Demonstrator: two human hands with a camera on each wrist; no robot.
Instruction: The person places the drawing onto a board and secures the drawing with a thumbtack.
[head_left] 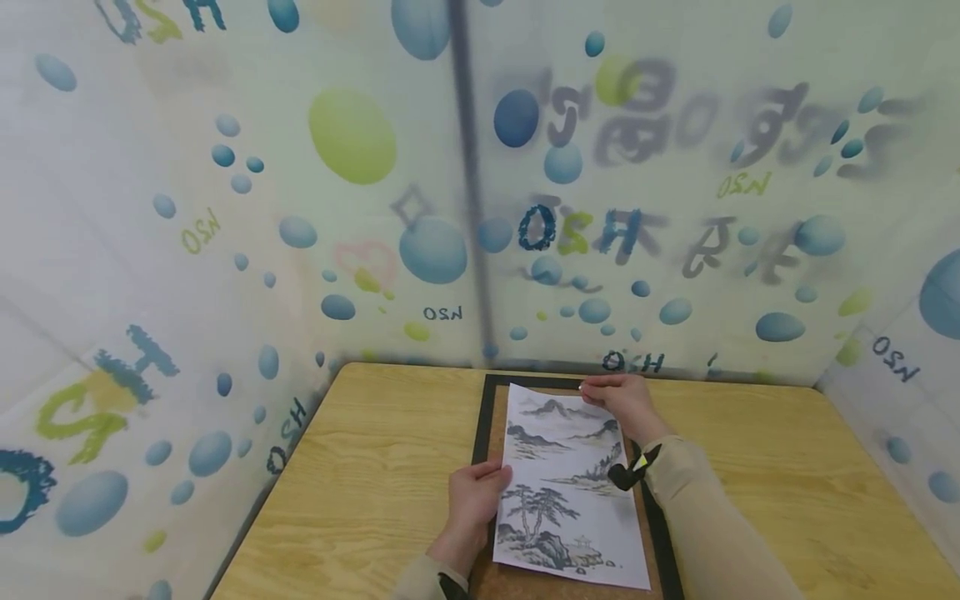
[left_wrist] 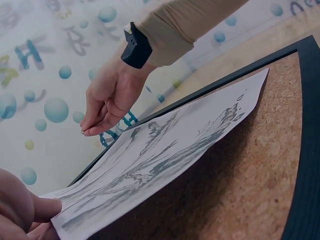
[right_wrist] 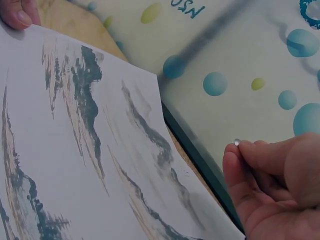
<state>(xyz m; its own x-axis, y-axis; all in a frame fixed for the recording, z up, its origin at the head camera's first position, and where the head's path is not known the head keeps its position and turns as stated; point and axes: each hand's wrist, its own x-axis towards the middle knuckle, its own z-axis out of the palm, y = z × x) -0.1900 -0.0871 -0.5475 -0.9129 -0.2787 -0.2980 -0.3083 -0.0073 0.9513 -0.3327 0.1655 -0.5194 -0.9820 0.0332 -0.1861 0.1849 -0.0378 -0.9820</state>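
Note:
A sheet of paper with a printed ink landscape of mountains and pines lies over a black-framed cork board. My left hand pinches the sheet's left edge between thumb and fingers. In the left wrist view the near edge of the sheet bows up above the cork. My right hand is above the board's far right part, near the sheet's upper right corner. Its thumb and fingertip pinch a small clear rounded piece, mostly hidden by the fingers; in the right wrist view this hand is apart from the paper.
The board rests on a light wooden table, its far frame edge near the table's back edge. Behind and at both sides hang pale curtains with blue and green dots and letters. A black wrist strap device overlaps the sheet's right edge.

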